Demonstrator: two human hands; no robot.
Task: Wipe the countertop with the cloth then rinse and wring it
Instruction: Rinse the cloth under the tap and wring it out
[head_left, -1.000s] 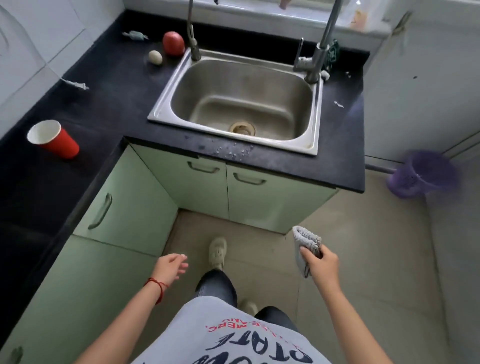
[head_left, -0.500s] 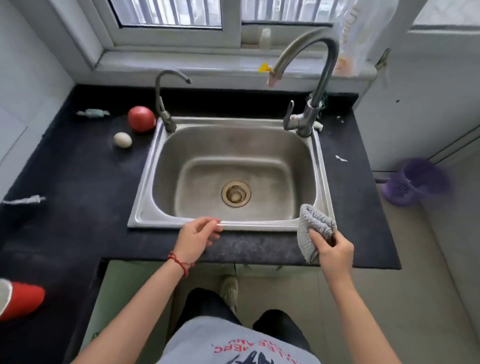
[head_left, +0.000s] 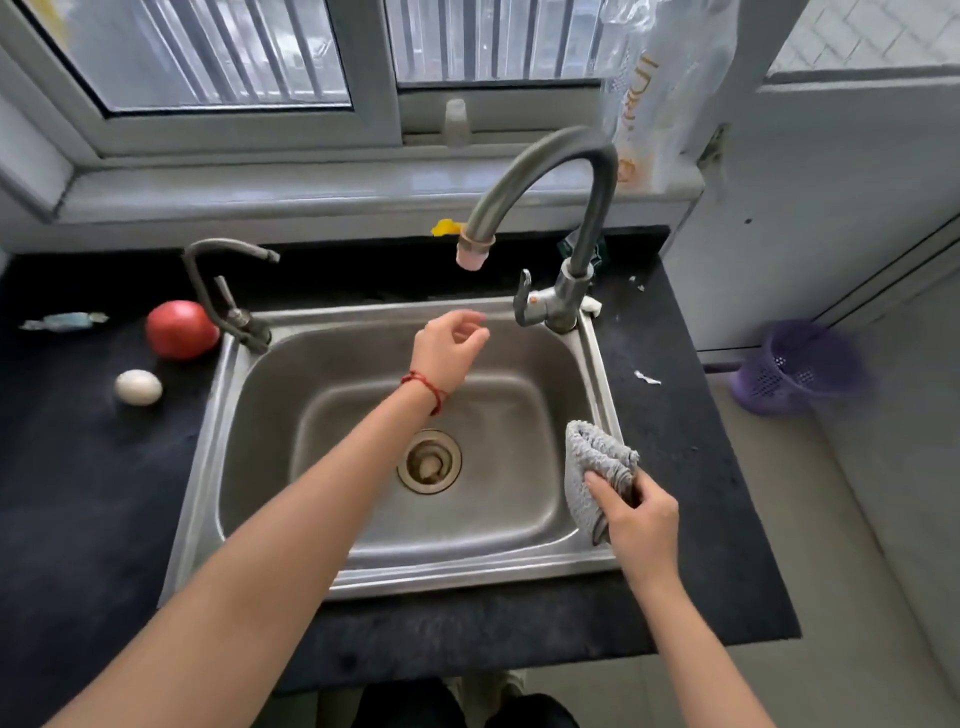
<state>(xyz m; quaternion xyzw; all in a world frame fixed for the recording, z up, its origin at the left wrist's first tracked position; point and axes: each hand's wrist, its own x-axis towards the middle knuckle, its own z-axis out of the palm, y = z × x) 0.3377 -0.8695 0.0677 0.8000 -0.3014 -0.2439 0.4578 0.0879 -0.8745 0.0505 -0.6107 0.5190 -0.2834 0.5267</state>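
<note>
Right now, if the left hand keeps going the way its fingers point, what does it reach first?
Probably the lever handle of the tall faucet. The left hand is open over the sink, fingers aimed there; depth is unclear.

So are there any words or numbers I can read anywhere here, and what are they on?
Clear plastic bag hanging by the window: orange letters run up it, but too blurred and crumpled to read.
Large faucet, small faucet, sink, grey cloth: no writing visible.
Nothing else carries readable words, numbers or signs.
</note>
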